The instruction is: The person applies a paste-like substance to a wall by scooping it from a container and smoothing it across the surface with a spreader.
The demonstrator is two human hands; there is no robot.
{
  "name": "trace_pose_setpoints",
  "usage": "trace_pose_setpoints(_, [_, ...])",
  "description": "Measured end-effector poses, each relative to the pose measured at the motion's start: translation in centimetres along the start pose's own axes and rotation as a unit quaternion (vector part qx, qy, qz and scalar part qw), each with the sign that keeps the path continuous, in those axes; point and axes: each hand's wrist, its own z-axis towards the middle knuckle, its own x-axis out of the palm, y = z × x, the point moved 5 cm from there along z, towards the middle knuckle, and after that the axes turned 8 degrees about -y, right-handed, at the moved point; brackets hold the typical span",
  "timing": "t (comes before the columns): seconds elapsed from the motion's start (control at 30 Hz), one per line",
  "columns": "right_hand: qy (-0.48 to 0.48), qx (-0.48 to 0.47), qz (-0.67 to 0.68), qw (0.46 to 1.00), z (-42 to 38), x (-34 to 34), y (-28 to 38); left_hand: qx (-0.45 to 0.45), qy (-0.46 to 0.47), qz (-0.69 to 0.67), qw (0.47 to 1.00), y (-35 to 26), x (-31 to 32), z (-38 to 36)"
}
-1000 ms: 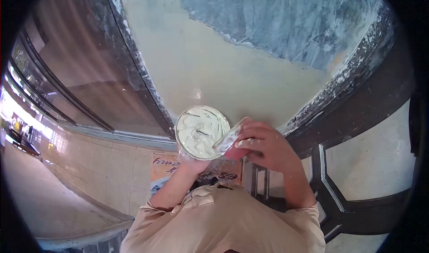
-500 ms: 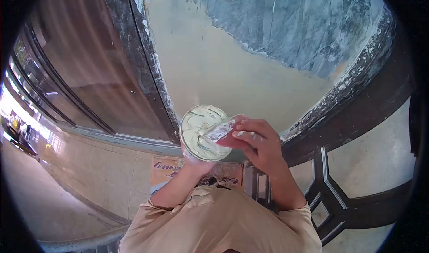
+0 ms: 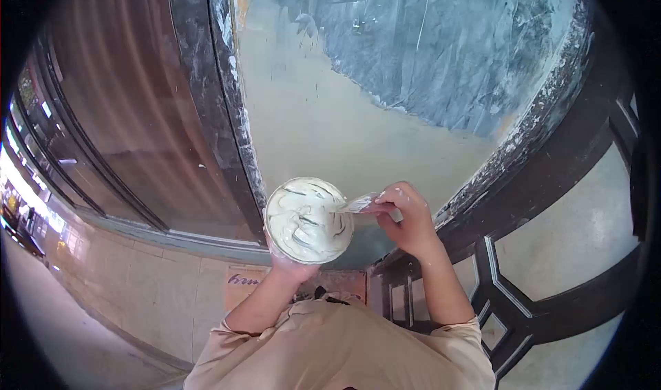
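Observation:
A round container of creamy white paste (image 3: 310, 219) is held up in front of my chest. My left hand (image 3: 295, 266) grips it from below and the side, with most of the fingers hidden under it. My right hand (image 3: 406, 214) is closed around the handle of a scraper (image 3: 363, 204), whose paste-smeared blade reaches the container's right rim and touches the paste. The paste surface is swirled, with dark streaks.
Ahead stands a wall (image 3: 289, 108), beige below and coated with rough blue-grey above. Dark paint-spattered frames border it. A brown panel (image 3: 138, 114) is at left, a dark lattice (image 3: 516, 300) at right, and a printed board (image 3: 241, 278) lies below.
The container has shifted slightly left and down in view. My right hand has turned, and the scraper has drawn back from the middle of the paste to its right edge.

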Motion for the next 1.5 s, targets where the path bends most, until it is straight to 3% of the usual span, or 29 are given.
trace_pose_setpoints(0.13, [0.006, 0.012, -0.070, 0.997, 0.8, 0.4, -0.7, -0.012, 0.047, -0.006, 0.999, -0.5, 0.5, -0.2])
trace_pose_setpoints(0.23, [-0.014, 0.033, -0.107, 0.994, 2.5, -0.1, -0.6, -0.039, 0.007, -0.027, 0.999, -0.9, 0.5, 0.0])
trace_pose_setpoints(0.33, [-0.050, 0.059, -0.117, 0.990, 4.8, -1.4, -0.2, -0.046, 0.026, -0.035, 0.998, -1.4, 1.1, -0.4])
trace_pose_setpoints(0.4, [-0.070, 0.070, -0.115, 0.988, 6.2, -2.2, -0.3, -0.015, 0.045, 0.028, 0.998, -1.9, 0.2, -0.1])
trace_pose_setpoints(0.47, [-0.085, 0.062, -0.144, 0.984, 7.1, -2.7, -0.3, 0.021, -0.002, 0.077, 0.997, -2.4, -0.7, 0.2])
trace_pose_setpoints(0.53, [-0.109, 0.070, -0.140, 0.982, 7.1, -2.8, -1.0, -0.006, -0.004, 0.044, 0.999, -2.5, -0.4, 0.5])
trace_pose_setpoints(0.6, [-0.141, 0.169, -0.088, 0.972, 6.5, -2.9, -2.7, -0.035, 0.012, 0.013, 0.999, -2.4, 0.4, 0.0])
trace_pose_setpoints(0.67, [-0.178, 0.162, -0.056, 0.969, 5.2, -2.1, -5.0, -0.026, 0.020, 0.030, 0.999, -2.8, -0.5, 0.5])
trace_pose_setpoints(0.73, [-0.286, 0.207, 0.043, 0.935, 4.0, -1.9, -7.4, -0.008, -0.012, 0.055, 0.998, -3.1, -1.0, 0.8])
trace_pose_setpoints(0.8, [-0.304, 0.199, 0.075, 0.928, 4.0, -1.4, -7.9, -0.019, 0.003, 0.047, 0.999, -3.2, -1.9, 0.5])
trace_pose_setpoints(0.87, [-0.294, 0.268, 0.153, 0.905, 4.6, -0.2, -7.4, 0.013, 0.008, 0.115, 0.993, -3.5, -4.2, 1.3])
trace_pose_setpoints(1.0, [-0.329, 0.263, 0.048, 0.906, 4.2, -0.3, -9.6, -0.052, 0.011, 0.056, 0.997, -2.7, -2.9, 1.6])
trace_pose_setpoints(1.13, [-0.387, 0.275, 0.097, 0.875, 1.0, -2.0, -10.5, -0.057, -0.027, 0.060, 0.996, -3.0, -3.4, 1.7])
trace_pose_setpoints(1.27, [-0.331, 0.260, 0.118, 0.899, 2.3, 0.4, -8.9, -0.070, -0.033, 0.077, 0.994, -3.0, -4.0, 1.8])
trace_pose_setpoints(1.3, [-0.336, 0.262, 0.117, 0.897, 2.8, 1.2, -8.8, -0.085, 0.001, 0.048, 0.995, -2.8, -3.5, 1.7])
trace_pose_setpoints(1.4, [-0.293, 0.211, 0.058, 0.931, 4.1, 2.0, -8.2, -0.097, 0.022, 0.066, 0.993, -2.5, -3.5, 1.8])
trace_pose_setpoints(1.47, [-0.341, 0.299, 0.092, 0.887, 3.1, 0.6, -8.6, -0.089, 0.018, 0.080, 0.993, -2.7, -3.1, 1.7])
trace_pose_setpoints(1.5, [-0.399, 0.297, 0.099, 0.862, 1.7, -0.4, -9.8, -0.088, 0.013, 0.084, 0.992, -3.0, -3.5, 1.6])
